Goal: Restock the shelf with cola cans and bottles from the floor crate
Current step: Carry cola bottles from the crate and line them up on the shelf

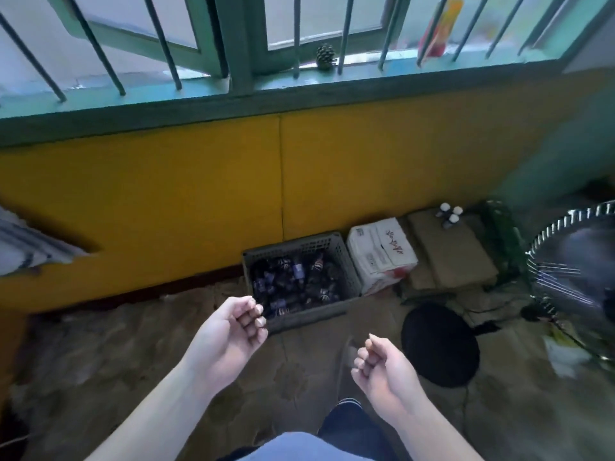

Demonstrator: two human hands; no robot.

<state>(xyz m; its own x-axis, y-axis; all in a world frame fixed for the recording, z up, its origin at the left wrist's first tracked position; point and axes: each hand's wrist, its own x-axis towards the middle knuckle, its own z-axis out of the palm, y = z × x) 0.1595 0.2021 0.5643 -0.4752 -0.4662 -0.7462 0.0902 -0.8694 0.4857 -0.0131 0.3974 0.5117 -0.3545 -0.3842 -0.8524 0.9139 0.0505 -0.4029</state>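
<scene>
the grey crate (301, 243) sits on the floor at mid frame against the yellow wall (166, 194), filled with dark cola cans and bottles (293, 284). below it, the left hand (233, 331) and the right hand (382, 364) hover empty, fingers loosely curled. a white box (379, 254) stands just right of the crate.

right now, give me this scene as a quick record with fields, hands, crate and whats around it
left hand: fingers loosely curled, holds nothing
right hand: fingers loosely curled, holds nothing
crate: grey, on the floor by the yellow wall, holds cola cans and bottles
beside crate: white carton
windowsill: pine cone
shelf: not in view
</scene>
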